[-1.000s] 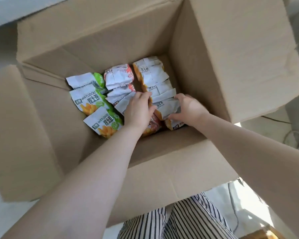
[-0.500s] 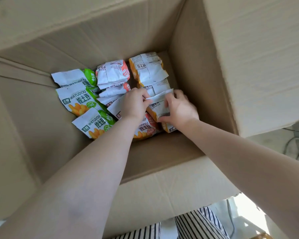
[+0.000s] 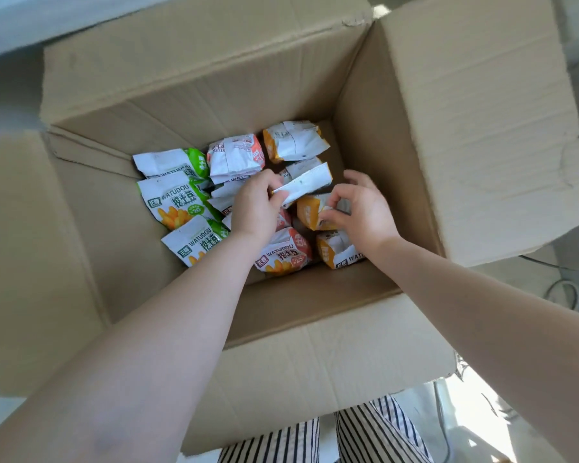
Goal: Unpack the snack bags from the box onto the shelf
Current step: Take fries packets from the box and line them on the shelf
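Two hands gathering bags inside the box.
Left fingers (image 3: 276,195) pinch a white bag (image 3: 306,187) by its edge for lifting; right fingers (image 3: 331,203) close on an orange bag (image 3: 310,212). Remaining bags lie on the box (image 3: 315,302) floor; shelf unseen.

Matt cardboard, glossy printed wrappers

The box (image 3: 465,111) is plain brown corrugated cardboard, dull and faintly ribbed, its right flap creased with a torn, ragged edge. The snack bags (image 3: 178,198) look like smooth plastic film with a slight sheen, crinkled at the seams. The striped trousers (image 3: 375,429) are soft woven cloth.
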`<action>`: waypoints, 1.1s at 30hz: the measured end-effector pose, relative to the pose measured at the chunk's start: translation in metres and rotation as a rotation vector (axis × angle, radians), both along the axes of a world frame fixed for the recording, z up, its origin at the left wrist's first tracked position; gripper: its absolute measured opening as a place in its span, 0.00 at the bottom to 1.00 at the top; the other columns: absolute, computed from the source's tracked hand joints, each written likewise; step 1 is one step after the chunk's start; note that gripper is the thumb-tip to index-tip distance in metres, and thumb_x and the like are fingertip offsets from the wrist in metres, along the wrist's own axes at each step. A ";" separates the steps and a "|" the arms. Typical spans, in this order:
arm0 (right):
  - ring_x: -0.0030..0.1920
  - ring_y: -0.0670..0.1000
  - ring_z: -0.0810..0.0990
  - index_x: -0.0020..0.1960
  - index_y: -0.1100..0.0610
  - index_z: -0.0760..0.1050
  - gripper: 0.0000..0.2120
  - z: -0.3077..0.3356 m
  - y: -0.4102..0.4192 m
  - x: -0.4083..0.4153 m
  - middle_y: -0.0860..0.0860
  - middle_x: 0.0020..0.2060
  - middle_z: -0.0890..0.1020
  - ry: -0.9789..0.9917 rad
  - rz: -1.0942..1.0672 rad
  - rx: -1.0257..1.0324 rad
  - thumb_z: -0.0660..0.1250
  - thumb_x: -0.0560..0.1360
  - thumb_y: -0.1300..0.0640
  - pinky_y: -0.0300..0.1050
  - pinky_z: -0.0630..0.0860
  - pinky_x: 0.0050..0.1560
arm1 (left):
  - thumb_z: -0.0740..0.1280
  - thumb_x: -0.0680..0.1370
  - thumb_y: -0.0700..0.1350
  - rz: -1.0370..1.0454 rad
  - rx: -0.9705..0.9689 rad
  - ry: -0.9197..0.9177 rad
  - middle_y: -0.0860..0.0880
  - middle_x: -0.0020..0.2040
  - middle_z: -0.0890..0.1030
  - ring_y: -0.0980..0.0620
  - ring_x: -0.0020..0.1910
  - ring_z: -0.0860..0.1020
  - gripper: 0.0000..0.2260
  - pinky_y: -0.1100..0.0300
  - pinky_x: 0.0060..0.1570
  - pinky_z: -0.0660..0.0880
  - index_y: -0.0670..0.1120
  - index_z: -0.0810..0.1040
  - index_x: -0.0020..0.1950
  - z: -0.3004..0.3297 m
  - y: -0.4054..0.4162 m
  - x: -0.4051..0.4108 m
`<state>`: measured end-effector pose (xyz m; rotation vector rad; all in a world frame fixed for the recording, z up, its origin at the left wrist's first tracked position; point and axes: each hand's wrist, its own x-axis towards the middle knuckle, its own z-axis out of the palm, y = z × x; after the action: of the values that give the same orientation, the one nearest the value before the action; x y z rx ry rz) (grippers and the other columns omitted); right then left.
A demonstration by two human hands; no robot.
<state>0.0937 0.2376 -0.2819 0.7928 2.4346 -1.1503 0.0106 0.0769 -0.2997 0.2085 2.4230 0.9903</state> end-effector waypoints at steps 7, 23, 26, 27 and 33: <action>0.38 0.42 0.74 0.41 0.55 0.75 0.09 0.123 -0.005 -0.006 0.44 0.37 0.76 0.080 -0.004 -0.068 0.76 0.71 0.56 0.43 0.72 0.43 | 0.69 0.76 0.42 -0.012 0.133 -0.031 0.46 0.35 0.78 0.51 0.34 0.73 0.08 0.56 0.37 0.68 0.50 0.73 0.39 0.133 -0.019 -0.020; 0.29 0.36 0.72 0.39 0.60 0.81 0.05 0.536 -0.030 -0.036 0.44 0.28 0.77 0.331 0.166 -0.224 0.74 0.73 0.62 0.29 0.69 0.36 | 0.68 0.76 0.35 -0.138 0.279 -0.066 0.55 0.44 0.84 0.50 0.44 0.80 0.12 0.60 0.47 0.77 0.52 0.82 0.41 0.546 -0.072 -0.042; 0.30 0.38 0.73 0.38 0.56 0.81 0.05 0.580 -0.041 -0.028 0.43 0.28 0.78 0.392 0.186 -0.210 0.74 0.73 0.61 0.31 0.71 0.36 | 0.68 0.75 0.33 -0.071 0.353 -0.062 0.52 0.42 0.83 0.61 0.38 0.79 0.10 0.69 0.37 0.74 0.48 0.79 0.41 0.597 -0.084 -0.034; 0.29 0.38 0.73 0.38 0.56 0.81 0.06 0.593 -0.045 -0.026 0.43 0.28 0.78 0.408 0.195 -0.221 0.74 0.73 0.61 0.30 0.71 0.36 | 0.69 0.75 0.33 -0.054 0.364 -0.047 0.51 0.40 0.82 0.63 0.34 0.77 0.09 0.71 0.34 0.73 0.47 0.77 0.41 0.612 -0.088 -0.030; 0.24 0.38 0.70 0.34 0.52 0.79 0.10 0.664 -0.075 -0.014 0.40 0.21 0.75 0.466 0.274 -0.181 0.75 0.72 0.60 0.28 0.66 0.29 | 0.71 0.74 0.34 0.039 0.347 0.029 0.48 0.39 0.81 0.54 0.37 0.78 0.07 0.66 0.35 0.75 0.45 0.77 0.48 0.683 -0.122 0.001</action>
<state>0.0795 0.1626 0.3823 0.1343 2.6325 -1.5462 0.0119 -0.0450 0.3832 0.2977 2.2729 1.4316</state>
